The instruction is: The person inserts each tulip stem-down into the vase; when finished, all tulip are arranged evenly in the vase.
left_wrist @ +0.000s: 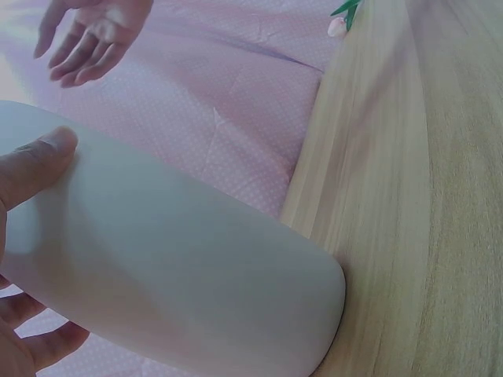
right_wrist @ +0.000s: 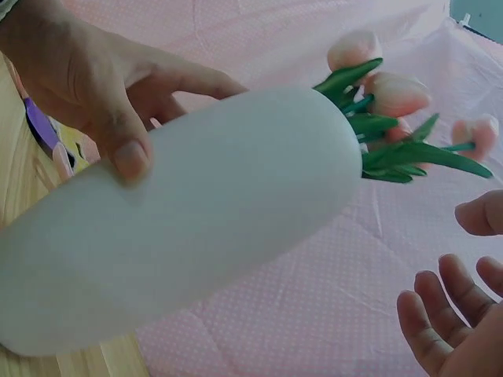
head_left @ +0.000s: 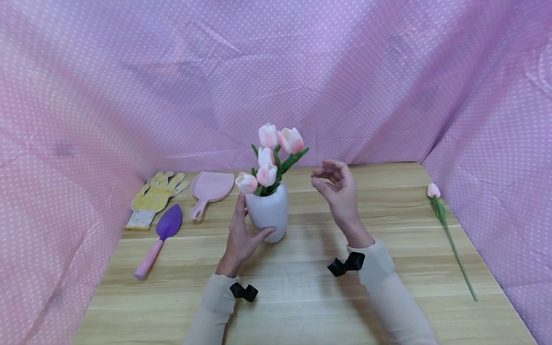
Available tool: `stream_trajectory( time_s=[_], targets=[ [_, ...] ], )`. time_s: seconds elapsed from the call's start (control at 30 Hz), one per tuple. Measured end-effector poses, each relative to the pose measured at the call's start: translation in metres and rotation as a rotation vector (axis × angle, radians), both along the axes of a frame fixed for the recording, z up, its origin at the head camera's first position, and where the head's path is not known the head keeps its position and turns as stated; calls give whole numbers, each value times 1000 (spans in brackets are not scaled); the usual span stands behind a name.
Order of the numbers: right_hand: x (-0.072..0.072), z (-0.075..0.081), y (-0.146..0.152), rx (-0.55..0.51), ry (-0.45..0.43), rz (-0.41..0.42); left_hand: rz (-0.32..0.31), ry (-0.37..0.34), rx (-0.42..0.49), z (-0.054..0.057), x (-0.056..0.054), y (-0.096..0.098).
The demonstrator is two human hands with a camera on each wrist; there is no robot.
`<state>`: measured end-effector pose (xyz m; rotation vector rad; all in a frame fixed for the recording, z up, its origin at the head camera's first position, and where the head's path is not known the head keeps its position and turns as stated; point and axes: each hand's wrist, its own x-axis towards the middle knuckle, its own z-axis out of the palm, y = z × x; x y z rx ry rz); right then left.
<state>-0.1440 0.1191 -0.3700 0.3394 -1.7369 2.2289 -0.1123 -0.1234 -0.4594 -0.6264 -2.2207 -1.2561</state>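
A white vase [head_left: 272, 211] stands upright near the middle of the wooden table with several pink-and-white tulips [head_left: 267, 175] in it. Their lower stems are hidden inside. My left hand [head_left: 241, 242] grips the vase from the left, its thumb across the near side and the fingers going round the far side. To the right of the vase, my right hand [head_left: 343, 196] is raised above the table with loosely bent fingers and nothing in them. In the right wrist view, the left thumb presses on the side of the vase [right_wrist: 236, 204], and green leaves spread from its mouth.
One more tulip [head_left: 440, 211] lies along the table's right side. On the left are a yellow-and-white glove [head_left: 157, 194], a pink dustpan [head_left: 212, 186] and a purple trowel [head_left: 169, 221] with a pink handle. Pink dotted cloth [head_left: 276, 72] hangs behind and at both sides.
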Motion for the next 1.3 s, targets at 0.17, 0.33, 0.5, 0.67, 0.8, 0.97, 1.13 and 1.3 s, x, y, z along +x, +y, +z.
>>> stream_trajectory(
  time_s=[0.17,0.33,0.5,0.67,0.8,0.97,1.13,1.3],
  targets=[
    [3,-2,24,-51,6,-27,1,0,-3,0,0,0],
    [4,-7,52,-96,0,-105,0,6,-1,0,-1,1],
    [6,-16,80,-140,-40,-177,2,5,-4,0,-1,2],
    [10,-26,108,-166,-67,-235,2,-6,-3,0,0,2],
    [16,-34,133,-189,-71,-284,3,-19,-8,0,1,4],
    [22,-45,167,-207,-106,-359,13,-26,-11,2,2,4],
    [29,-55,200,-220,-193,-415,17,-30,-5,3,2,3],
    [36,-67,231,-240,-284,-445,18,-26,-4,2,1,2]
  ],
)
